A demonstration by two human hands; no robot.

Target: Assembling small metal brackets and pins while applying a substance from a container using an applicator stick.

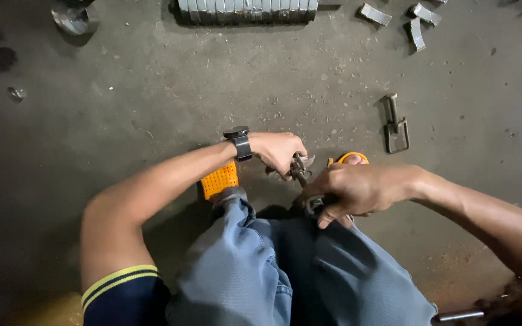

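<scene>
Both hands clamped on a small rusty metal part (300, 169): left hand (280, 151) gripped its top, right hand (357, 188) its lower end, just above the knees. Looked mid-assembly; next move probably needs a firm twist. Metal buckle (396, 125) lay right of the part, metal blocks (248, 9) beyond.

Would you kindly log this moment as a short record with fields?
Setting: grey concrete floor, seen from above
Left hand: closed around a small rusty metal piece
Right hand: fingers curled on the near end of the same piece
Footwear: orange sandals
Nearby: metal clamp lying apart on the right; row of metal blocks at top
</scene>
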